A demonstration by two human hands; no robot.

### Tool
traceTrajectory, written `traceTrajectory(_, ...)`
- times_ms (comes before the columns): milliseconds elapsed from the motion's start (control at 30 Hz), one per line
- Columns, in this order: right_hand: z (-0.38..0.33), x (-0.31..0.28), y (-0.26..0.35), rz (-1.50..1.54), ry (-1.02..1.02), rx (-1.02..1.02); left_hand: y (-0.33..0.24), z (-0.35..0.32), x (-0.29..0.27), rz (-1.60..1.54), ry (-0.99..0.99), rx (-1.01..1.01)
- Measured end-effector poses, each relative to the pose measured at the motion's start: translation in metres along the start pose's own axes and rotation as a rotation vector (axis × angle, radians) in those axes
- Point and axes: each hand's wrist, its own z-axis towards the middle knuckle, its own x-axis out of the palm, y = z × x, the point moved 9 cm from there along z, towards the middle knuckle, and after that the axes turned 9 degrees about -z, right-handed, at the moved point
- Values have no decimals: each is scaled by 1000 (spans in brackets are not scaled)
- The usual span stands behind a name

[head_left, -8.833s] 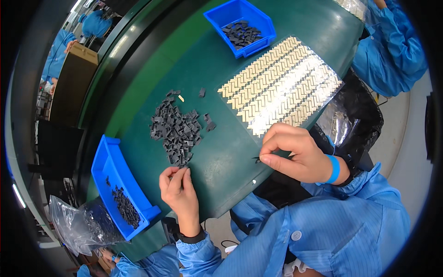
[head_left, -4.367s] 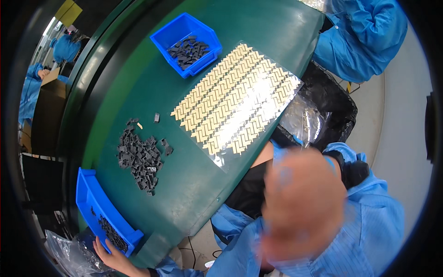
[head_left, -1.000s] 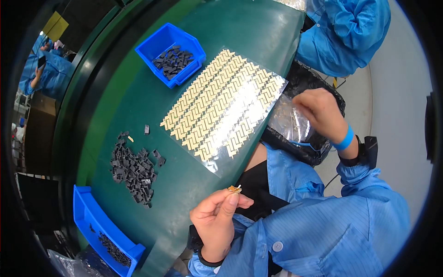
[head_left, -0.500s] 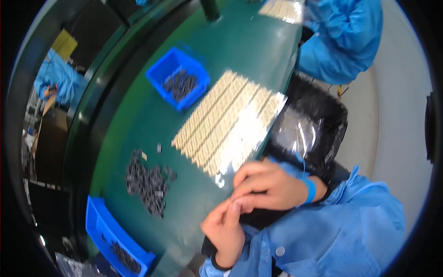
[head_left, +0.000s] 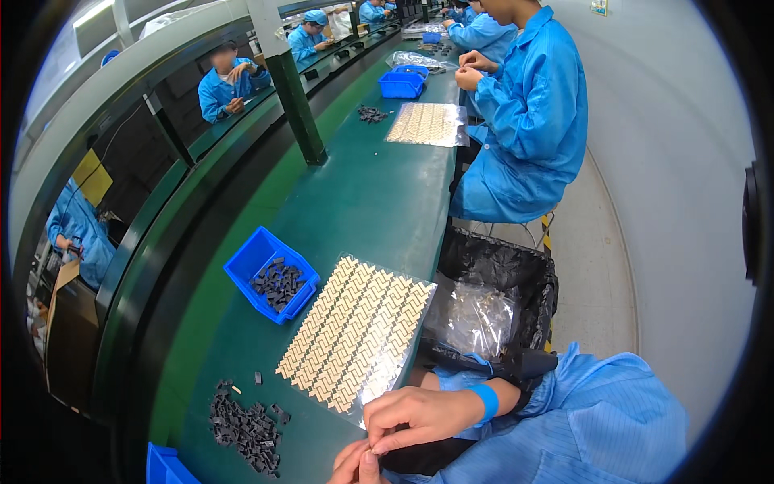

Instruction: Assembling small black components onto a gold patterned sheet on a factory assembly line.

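My right hand (head_left: 423,415), with a blue band at its wrist, is closed in a pinch at the lower edge. Its fingertips meet those of my left hand (head_left: 355,466), which is closed too and partly cut off. Whatever lies between the fingertips is too small and hidden to name. Just beyond my hands, a sheet of cream-coloured small pieces in a zigzag pattern (head_left: 355,331) lies on clear plastic film. To the left is a loose pile of small dark grey pieces (head_left: 244,427), with a single cream piece near its top. A blue bin (head_left: 250,262) holds more dark pieces.
The green tabletop (head_left: 355,194) runs away from me, with a green post (head_left: 302,113) at its far side. A black-lined bin (head_left: 500,266) stands beside the table. A co-worker in blue (head_left: 528,105) sits farther along. Another blue bin (head_left: 165,466) is at lower left.
My view has tilted up and shows more of the table and co-workers. My hands sit lower in the picture, fingertips still together. The lower-left bin is now mostly out of view.
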Motion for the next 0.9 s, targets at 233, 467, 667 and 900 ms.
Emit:
traceTrajectory(233, -5, 3, -4, 152, -43, 165, -13, -4, -10, -10, -71, 99)
traceTrajectory(467, -3, 6, 18, -172, -216, -87, -32, -8, -2, 188, -88, 249)
traceTrajectory(667, -1, -2, 14, -277, -266, -26, -11, 2, 1, -121, -25, 135)
traceTrajectory(900, -4, 5, 0, -148, -182, 60, 11, 0, 2, -434, -18, -80)
